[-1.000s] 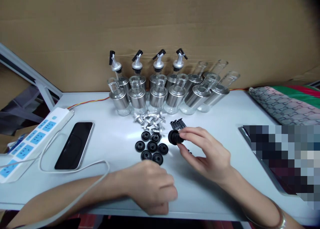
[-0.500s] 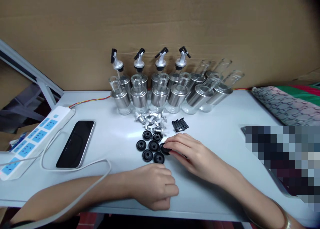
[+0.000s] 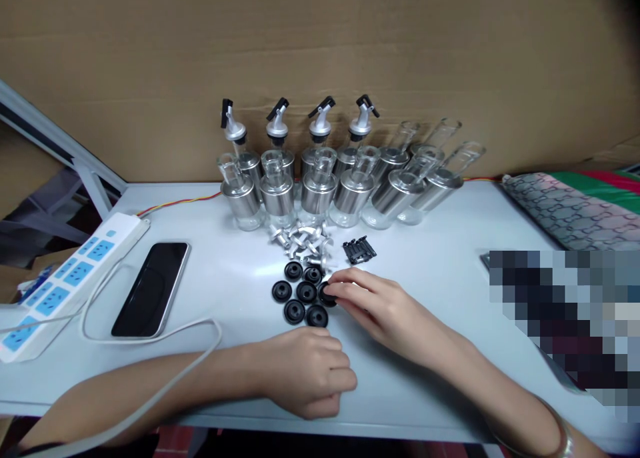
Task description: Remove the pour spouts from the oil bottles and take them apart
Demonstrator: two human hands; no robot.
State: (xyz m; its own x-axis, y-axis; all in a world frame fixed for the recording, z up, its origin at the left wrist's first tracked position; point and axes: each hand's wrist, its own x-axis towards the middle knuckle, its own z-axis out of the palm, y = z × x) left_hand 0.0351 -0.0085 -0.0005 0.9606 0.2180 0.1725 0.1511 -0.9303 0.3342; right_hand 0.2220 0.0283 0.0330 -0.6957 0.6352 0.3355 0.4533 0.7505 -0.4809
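My right hand reaches over the white table, its fingertips pinched on a black round stopper at the right edge of a cluster of several black stoppers. My left hand rests on the table near its front edge, fingers curled into a loose fist with nothing visible in them. Behind the stoppers lie a pile of small silver spouts and a bunch of small black clips. Farther back stand several glass bottles with steel collars, a few fitted with pourer tops.
A black phone lies at the left beside a white power strip with a white cable looping across the table. A patterned cloth and a blurred flat object are at the right. Cardboard forms the back wall.
My right hand, which held a black stopper raised near the clips, has come down and left, setting it at the right edge of the stopper cluster. The left hand barely moved.
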